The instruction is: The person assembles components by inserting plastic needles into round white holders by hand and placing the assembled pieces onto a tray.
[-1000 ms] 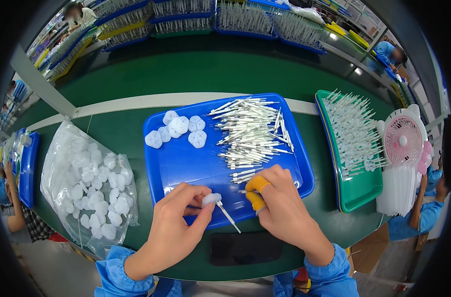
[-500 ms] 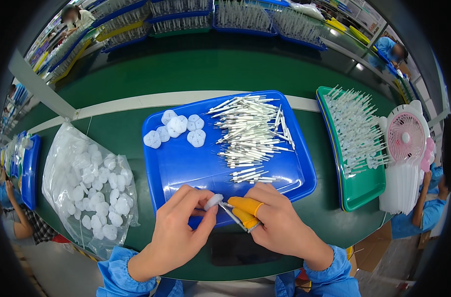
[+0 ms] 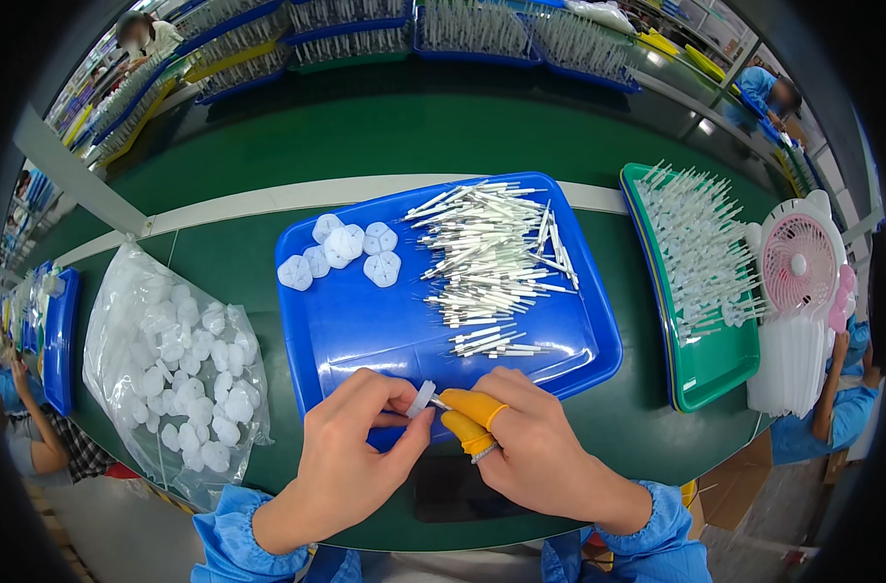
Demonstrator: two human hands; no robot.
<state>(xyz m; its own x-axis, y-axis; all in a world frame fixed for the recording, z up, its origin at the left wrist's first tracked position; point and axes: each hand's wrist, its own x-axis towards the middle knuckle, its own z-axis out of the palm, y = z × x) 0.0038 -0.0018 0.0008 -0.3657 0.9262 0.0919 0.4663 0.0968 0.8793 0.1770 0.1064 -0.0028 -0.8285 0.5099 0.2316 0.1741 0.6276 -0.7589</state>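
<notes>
My left hand [image 3: 351,447] pinches a small white round cap [image 3: 422,398] at the near edge of the blue tray [image 3: 365,325]. My right hand [image 3: 530,442], with orange finger cots on thumb and forefinger, holds a thin white stick [image 3: 437,403] whose tip meets the cap. The two hands touch over the tray's front rim. A heap of white sticks [image 3: 492,262] lies on the tray's right half. Several white flower-shaped caps [image 3: 341,251] sit at its back left.
A clear bag of white caps [image 3: 176,355] lies left of the tray. A green tray of assembled sticks [image 3: 700,282] stands at right, with a pink fan [image 3: 800,262] beyond it. A dark phone [image 3: 453,491] lies by the table edge. Other workers sit around.
My hands have drawn together at the tray's front edge. The right hand has turned the stick end-on and brought its tip to the cap held by the left hand.
</notes>
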